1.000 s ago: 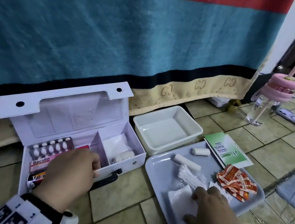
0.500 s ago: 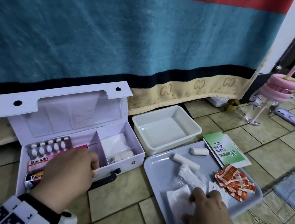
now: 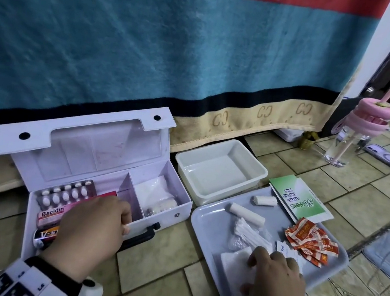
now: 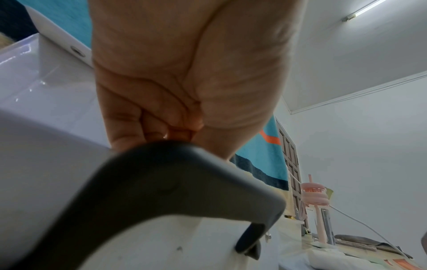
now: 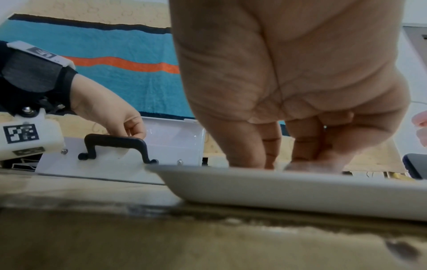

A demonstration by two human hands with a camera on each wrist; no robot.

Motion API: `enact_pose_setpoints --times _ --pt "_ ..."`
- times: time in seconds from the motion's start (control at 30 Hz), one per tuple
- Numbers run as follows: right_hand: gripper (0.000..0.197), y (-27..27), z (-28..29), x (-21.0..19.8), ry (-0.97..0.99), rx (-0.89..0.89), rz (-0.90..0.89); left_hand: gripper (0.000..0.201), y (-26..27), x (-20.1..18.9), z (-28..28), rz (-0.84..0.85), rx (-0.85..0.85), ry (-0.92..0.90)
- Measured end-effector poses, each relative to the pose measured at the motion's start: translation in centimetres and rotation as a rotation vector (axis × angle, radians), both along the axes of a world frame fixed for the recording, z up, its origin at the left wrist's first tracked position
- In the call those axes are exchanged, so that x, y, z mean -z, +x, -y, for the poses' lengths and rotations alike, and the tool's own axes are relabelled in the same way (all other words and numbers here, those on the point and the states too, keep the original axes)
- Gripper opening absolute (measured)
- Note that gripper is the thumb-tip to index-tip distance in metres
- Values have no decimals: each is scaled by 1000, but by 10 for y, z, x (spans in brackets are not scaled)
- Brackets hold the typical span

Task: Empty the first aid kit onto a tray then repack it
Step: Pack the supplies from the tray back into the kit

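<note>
The white first aid kit (image 3: 102, 157) stands open on the floor, with a blister pack (image 3: 67, 192), a Bacidin box (image 3: 50, 215) and a tube inside. My left hand (image 3: 92, 228) curls over its front wall just above the black handle (image 5: 115, 140). On the grey tray (image 3: 205, 224) lie two bandage rolls (image 3: 247, 211), a bag of cotton swabs (image 3: 249, 234), orange sachets (image 3: 311, 240) and a white gauze pad (image 3: 233, 258). My right hand (image 3: 275, 282) pinches that pad between fingers and thumb.
An empty white tub (image 3: 221, 169) sits behind the tray, and a green leaflet (image 3: 299, 200) lies at the tray's far corner. A pink-lidded bottle (image 3: 356, 130) and a phone (image 3: 389, 162) are far right. A hanging blanket backs the scene.
My right hand's fingers have drawn in on the gauze pad, with the thumb now at its near edge. The left hand has stayed on the kit's front wall.
</note>
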State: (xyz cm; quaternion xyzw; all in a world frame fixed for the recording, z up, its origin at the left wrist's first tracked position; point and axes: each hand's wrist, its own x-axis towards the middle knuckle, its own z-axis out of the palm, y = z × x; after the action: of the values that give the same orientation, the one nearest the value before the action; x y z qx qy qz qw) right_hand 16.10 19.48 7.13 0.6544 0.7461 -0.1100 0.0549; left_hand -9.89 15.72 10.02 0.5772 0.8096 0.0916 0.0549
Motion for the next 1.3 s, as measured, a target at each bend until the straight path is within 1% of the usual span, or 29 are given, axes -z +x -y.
enact_pose_setpoints --times 0.07,0.17,0.23,0.33,0.43,0.5,0.57,0.7,0.77,0.83,0.97,1.03,1.1,1.17,1.23,1.3 --pt "46 -1 0 -1 1 -9 -23 29 0 0 -1 -2 4 2" --pt "43 -3 2 -2 -10 -31 -140 29 0 0 0 1 3 2" --pt "39 -4 3 -2 -5 -30 -184 28 0 0 0 9 0 1" --pt "38 -3 1 -1 -16 -28 -192 27 1 -1 0 20 1 0" --pt "40 -4 -2 -4 -36 -59 -158 27 0 -1 0 32 -2 2" --pt "37 -6 -2 -7 -4 -70 -134 26 0 -1 0 33 -1 2" --pt "36 -7 -3 -7 7 -64 -160 25 -1 -1 0 31 2 2" --pt "38 -7 -7 -10 -38 -92 -269 26 -2 0 -1 28 -1 -3" --pt "33 -6 -10 -19 -45 -109 -343 26 -2 0 -1 17 -1 -11" --pt "28 -7 -15 -32 -18 -94 -466 24 -2 0 -1 9 1 -14" --pt "21 -24 -33 -56 121 -65 -810 16 0 -1 -1 -21 4 -23" --pt "27 -42 -46 -63 159 -63 -924 14 0 -2 -1 -25 5 -31" --pt "34 -65 -60 -66 164 -104 -976 11 0 -2 -1 -28 3 -48" --pt "35 -93 -71 -64 164 -181 -955 2 1 -3 -2 -41 0 -72" --pt "34 -117 -82 -58 212 -264 -841 6 0 -2 -2 -43 -5 -86" --pt "33 -137 -92 -50 194 -318 -744 7 -1 -1 -1 -35 -7 -92"
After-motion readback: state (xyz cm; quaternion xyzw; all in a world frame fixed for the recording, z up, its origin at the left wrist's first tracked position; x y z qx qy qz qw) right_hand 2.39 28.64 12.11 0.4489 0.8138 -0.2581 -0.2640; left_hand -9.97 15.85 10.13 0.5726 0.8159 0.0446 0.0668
